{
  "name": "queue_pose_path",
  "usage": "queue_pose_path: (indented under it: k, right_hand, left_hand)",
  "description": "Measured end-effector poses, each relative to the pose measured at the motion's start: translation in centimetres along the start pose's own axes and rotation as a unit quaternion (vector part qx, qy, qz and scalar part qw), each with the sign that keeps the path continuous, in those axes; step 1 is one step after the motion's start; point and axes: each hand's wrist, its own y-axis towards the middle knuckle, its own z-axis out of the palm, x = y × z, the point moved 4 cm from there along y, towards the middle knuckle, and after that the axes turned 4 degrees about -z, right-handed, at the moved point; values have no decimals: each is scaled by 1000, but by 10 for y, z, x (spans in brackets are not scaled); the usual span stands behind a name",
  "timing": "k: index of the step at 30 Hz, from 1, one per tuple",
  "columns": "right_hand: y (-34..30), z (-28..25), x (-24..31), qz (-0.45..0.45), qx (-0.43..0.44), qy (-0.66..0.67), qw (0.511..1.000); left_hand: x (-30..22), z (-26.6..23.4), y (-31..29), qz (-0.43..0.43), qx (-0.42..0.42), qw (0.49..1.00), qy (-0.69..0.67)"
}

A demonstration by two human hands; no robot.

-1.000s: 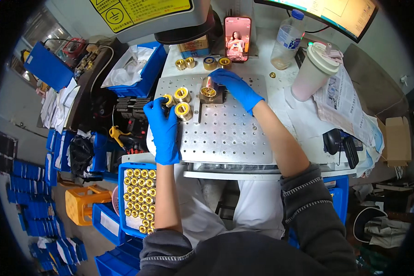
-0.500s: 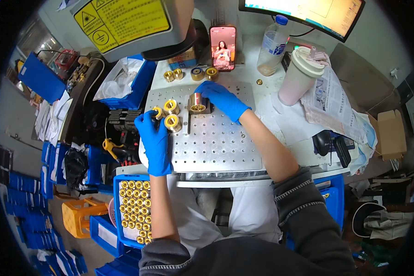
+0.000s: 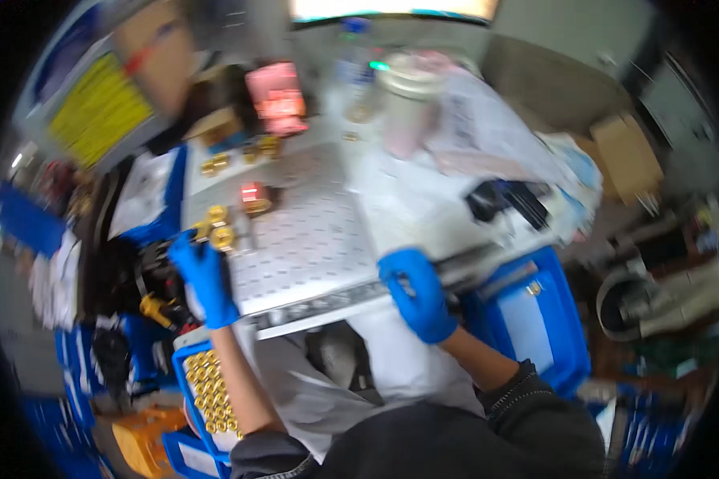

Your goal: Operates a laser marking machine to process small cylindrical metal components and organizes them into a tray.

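Observation:
My left hand [image 3: 205,279], in a blue glove, is at the left edge of the perforated metal plate [image 3: 303,247]. Its fingers are bent around a small brass ring fitting [image 3: 201,231]. Right beside it on the plate stand more brass fittings [image 3: 222,237]. Farther back, a fitting with a reddish sheen [image 3: 255,197] rests in a small block, with no hand on it. My right hand [image 3: 418,297], also gloved in blue, is over the table's front edge, left of a blue bin [image 3: 571,327]. Its fingers are curled inward; blur hides what is in them.
The blue bin at right has a small brass piece [image 3: 534,287] in it. A blue tray [image 3: 185,351] full of brass fittings is at lower left. A lidded cup [image 3: 411,108], a bottle [image 3: 355,76], a lit phone [image 3: 276,97] and a black device [image 3: 507,201] are on the table.
My right hand has left the fitting in the block and moved back and right to the table's front edge. The view has swung right and blurred. My left hand stays by the fittings.

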Motion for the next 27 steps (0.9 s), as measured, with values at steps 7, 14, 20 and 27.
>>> queue_pose_path:
  k: [7, 14, 20, 27]
  right_hand:
    - [-241, -145, -9, 289, -26, -277, 916]
    - [-373, -321, -87, 459, -103, -406, 784]
    - [-491, -315, -187, 502, 263, -200, 799]
    - [-558, -333, -207, 410, 363, -295, 783]
  left_hand:
    - [35, -14, 15, -108, 79, 979, -153]
    - [47, -13, 36, 40, 78, 996, 30]
    - [33, 1, 16, -126, 142, 973, -130]
    - [-11, -13, 2, -75, 23, 997, 9]
